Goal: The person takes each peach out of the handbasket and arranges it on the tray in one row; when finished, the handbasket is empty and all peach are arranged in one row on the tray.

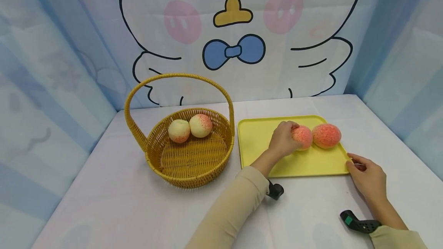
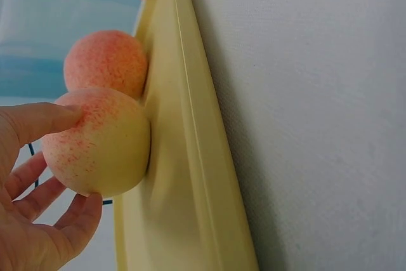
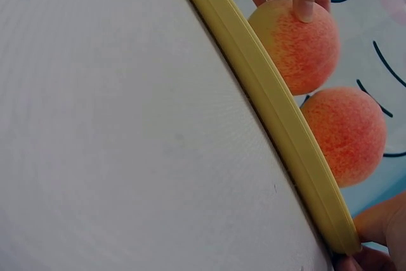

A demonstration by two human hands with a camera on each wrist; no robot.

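On the yellow tray lie two peaches side by side. My left hand grips the nearer-left peach, thumb on one side and fingers round the other; the left wrist view shows this peach pale yellow with a red blush. Right beside it sits the redder peach, which no hand touches. At the tray's front right corner my right hand pinches the rim, with the thumb above and fingers beneath in the right wrist view, where the tray edge runs diagonally.
Left of the tray stands a woven basket with a tall arched handle. Two paler peaches, one cream and one blushed, lie at its back. A cartoon-printed curtain hangs behind the white table.
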